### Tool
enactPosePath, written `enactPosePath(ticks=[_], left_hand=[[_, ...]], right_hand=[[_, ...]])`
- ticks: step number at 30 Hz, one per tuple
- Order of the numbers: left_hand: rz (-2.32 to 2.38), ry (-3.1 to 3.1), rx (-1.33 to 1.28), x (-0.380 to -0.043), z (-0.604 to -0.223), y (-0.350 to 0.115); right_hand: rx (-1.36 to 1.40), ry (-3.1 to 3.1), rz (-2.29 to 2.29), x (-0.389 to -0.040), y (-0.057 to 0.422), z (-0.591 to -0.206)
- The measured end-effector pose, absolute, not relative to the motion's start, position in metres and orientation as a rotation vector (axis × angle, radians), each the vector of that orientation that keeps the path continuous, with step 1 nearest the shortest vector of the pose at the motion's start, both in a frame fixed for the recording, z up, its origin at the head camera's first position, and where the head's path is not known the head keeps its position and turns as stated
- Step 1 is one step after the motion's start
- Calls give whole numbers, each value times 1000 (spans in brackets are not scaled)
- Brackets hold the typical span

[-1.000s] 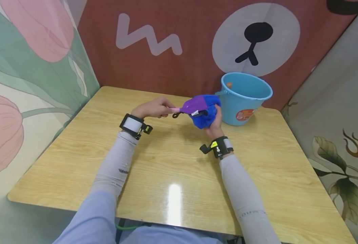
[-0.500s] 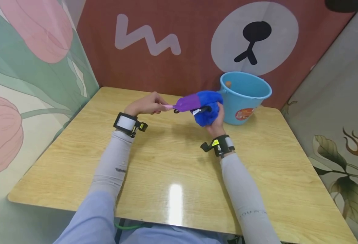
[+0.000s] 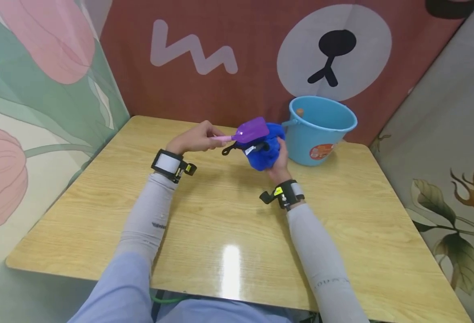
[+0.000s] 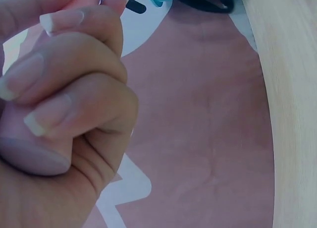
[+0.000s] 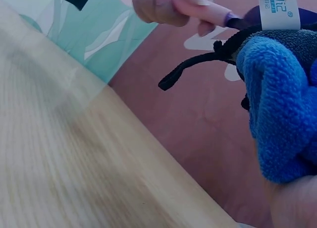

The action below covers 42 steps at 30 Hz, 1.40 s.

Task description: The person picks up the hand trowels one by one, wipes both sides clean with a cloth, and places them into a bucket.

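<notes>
My left hand (image 3: 198, 137) grips the pink handle of a toy shovel (image 3: 251, 130) with a glossy purple blade. In the left wrist view, the fingers (image 4: 74, 74) curl round the handle's end. My right hand (image 3: 279, 163) holds a bunched blue towel (image 3: 263, 157) with a white label and a black hanging loop. The shovel's blade overlaps the towel's upper part in the head view. In the right wrist view, the towel (image 5: 280, 109) fills the right side, its loop (image 5: 185, 72) hanging out toward the left hand. Part of the right hand is hidden behind the towel.
A light blue bucket (image 3: 322, 134) with a red sticker stands just right of the right hand, near the back wall. Its handle end (image 3: 289, 122) sticks out toward the towel. The wooden table (image 3: 204, 224) spreads under both forearms.
The shovel and towel first shifted slightly, then the blade tilted up and came nearer the towel's top edge. My right hand has drawn left, away from the bucket, with the towel.
</notes>
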<state>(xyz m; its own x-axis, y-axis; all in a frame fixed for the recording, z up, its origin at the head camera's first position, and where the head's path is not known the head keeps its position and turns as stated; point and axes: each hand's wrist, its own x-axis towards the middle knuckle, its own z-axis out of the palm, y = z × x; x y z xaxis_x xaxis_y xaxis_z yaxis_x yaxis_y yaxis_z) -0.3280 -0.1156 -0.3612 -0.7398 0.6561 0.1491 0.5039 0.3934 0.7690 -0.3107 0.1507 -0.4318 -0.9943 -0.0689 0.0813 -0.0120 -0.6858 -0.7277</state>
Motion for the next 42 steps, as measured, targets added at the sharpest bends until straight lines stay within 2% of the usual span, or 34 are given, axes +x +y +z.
enactPosePath(ticks=[7, 15, 30, 42], left_hand=[[1257, 2449, 1085, -327, -363, -111], [1246, 2413, 1147, -331, -366, -103], [1173, 2451, 1107, -332, -372, -103], [1150, 2454, 1003, -328, -367, -105]], right_hand=[[-136, 1423, -2721, -309, 139, -443], [-312, 1450, -2749, -311, 130, -451], [-150, 1394, -2721, -308, 132, -452], [-173, 1259, -2808, -306, 136, -445]])
